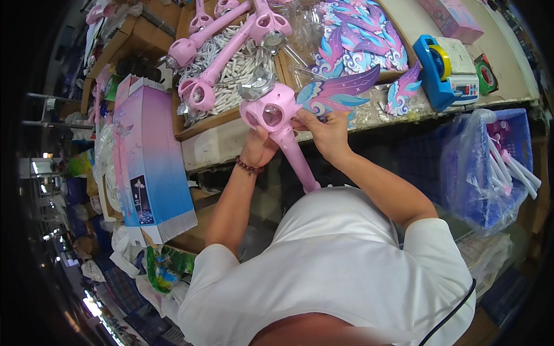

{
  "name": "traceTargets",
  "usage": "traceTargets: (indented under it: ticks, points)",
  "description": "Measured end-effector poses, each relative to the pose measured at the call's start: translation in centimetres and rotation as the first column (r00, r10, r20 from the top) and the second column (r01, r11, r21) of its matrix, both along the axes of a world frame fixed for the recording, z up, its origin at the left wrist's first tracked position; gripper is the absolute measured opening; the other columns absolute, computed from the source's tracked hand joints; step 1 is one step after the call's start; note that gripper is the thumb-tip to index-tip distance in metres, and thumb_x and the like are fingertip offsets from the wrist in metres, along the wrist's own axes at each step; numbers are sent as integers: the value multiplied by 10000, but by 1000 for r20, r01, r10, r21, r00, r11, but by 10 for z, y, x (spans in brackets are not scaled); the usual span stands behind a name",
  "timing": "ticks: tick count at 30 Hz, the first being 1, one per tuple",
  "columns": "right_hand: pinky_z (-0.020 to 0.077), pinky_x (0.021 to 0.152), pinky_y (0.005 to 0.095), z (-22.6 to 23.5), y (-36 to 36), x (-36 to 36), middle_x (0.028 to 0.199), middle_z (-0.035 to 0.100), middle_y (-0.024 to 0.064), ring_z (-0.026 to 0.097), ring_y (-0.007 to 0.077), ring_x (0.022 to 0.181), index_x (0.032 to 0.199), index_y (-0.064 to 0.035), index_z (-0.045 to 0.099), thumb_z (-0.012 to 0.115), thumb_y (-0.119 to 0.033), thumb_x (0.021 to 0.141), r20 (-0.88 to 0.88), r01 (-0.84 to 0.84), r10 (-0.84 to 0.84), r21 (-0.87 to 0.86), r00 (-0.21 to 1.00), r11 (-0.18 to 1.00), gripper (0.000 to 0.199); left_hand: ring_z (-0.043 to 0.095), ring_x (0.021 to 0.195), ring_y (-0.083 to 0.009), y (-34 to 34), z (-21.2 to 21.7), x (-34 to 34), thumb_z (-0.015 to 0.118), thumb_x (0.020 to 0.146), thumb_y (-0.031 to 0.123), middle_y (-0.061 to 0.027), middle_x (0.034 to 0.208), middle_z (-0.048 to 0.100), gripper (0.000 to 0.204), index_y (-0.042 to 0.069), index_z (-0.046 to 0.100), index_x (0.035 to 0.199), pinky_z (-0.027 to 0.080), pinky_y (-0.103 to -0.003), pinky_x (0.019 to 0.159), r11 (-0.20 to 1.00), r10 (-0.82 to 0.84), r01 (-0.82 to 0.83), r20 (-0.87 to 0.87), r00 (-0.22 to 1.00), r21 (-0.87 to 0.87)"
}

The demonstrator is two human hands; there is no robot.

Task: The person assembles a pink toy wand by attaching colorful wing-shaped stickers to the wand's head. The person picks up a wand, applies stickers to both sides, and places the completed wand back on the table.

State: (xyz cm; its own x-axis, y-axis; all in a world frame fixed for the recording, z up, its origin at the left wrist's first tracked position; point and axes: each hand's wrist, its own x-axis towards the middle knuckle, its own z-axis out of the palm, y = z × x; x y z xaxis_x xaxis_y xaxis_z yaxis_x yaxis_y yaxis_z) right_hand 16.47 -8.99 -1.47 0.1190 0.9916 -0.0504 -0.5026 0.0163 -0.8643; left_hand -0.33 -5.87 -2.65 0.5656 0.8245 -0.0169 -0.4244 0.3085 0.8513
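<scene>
A pink toy wand (pixel 298 158) slants in front of me, its round openwork head up and its handle end near my shirt. On top of the head sits a silver faceted piece (pixel 257 85). My left hand (pixel 259 147) is closed around the underside of the head. A purple and blue wing piece (pixel 339 91) stands out from the head's right side. My right hand (pixel 324 131) pinches the wing's base against the head, thumb toward the wand. Part of the fingertips is hidden behind the wing. Another wing piece (pixel 402 91) lies to the right on the bench edge.
Several pink wands (pixel 229 49) rest across a cardboard box of white parts (pixel 238 95). Beyond is a box of wing pieces (pixel 369 37). A blue tape dispenser (pixel 434 72) and scale (pixel 464 86) stand right, above a blue crate (pixel 522 138). Flat printed cartons (pixel 153 161) stand left.
</scene>
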Motion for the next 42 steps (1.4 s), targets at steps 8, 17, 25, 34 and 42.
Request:
traceTargets:
  ticks: [8,17,25,34,42]
  points:
    - [534,575,268,21,10,22,736,666,74,629,114,641,844,47,655,644,-99,878,168,-145,147,-20,975,989,150,563,1081,-262,1,4,2,682,718,637,-124,1211,556,924,13,394,1335,457,-407,919,999,-39,40,13,999,-23]
    - [558,584,279,-1,14,12,762,668,90,648,138,640,877,42,654,640,-110,880,77,-133,138,-72,987,989,153,535,1102,-237,1,-14,6,632,724,685,-106,1228,534,937,26,387,1345,453,-409,909,999,23,-23,-3,1000,-26]
    - [535,530,272,3,28,22,749,651,78,638,132,609,848,46,640,648,-119,863,217,-199,209,-68,954,978,166,541,1079,-218,3,-28,3,670,733,626,-78,1223,533,859,67,405,1330,475,-391,873,981,147,-132,94,985,-145]
    - [538,566,256,12,32,18,768,655,54,628,125,617,929,19,635,648,-94,860,359,-172,157,11,920,985,133,472,1141,-184,2,-16,34,832,711,289,-69,1276,435,989,42,192,1423,436,-356,932,751,629,-608,3,778,257]
    - [470,513,306,16,22,12,742,648,99,579,162,568,917,-4,635,652,-88,819,510,-123,39,133,859,983,130,511,1100,-200,3,11,38,803,712,104,-121,1260,448,987,11,140,1437,461,-327,910,723,685,-654,-109,721,222]
